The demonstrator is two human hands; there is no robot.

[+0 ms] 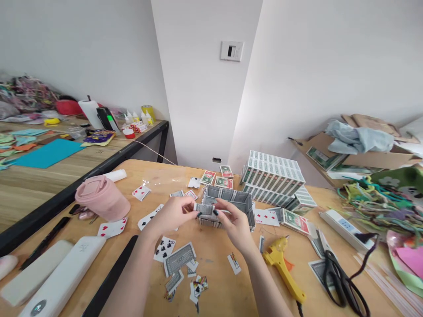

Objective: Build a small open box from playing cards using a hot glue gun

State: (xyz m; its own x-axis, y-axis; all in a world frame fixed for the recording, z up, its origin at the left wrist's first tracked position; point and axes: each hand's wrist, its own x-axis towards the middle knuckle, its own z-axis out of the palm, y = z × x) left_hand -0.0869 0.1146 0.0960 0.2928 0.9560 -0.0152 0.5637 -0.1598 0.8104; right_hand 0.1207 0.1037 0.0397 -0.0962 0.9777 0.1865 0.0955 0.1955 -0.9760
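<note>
My left hand (pixel 178 212) and my right hand (pixel 234 220) meet at the middle of the table. Between them, pinched by the fingertips of both, is a small grey-patterned piece of playing card (pixel 205 208). Right behind it stands an open box built of grey-backed cards (pixel 246 200), with inner walls partly hidden by my hands. Cut card scraps (pixel 180 259) lie below my left hand, beside a loose eight of spades (pixel 164 248). A yellow hot glue gun (pixel 280 264) rests right of my right forearm.
Stacked card packs (pixel 272 174) stand behind the box. At right lie black-handled scissors (pixel 340 281) and a white power strip (pixel 345 229). A pink cup (pixel 102 198) and a white elongated case (pixel 66 277) are at left. Tangled yarn (pixel 370 211) covers the far right.
</note>
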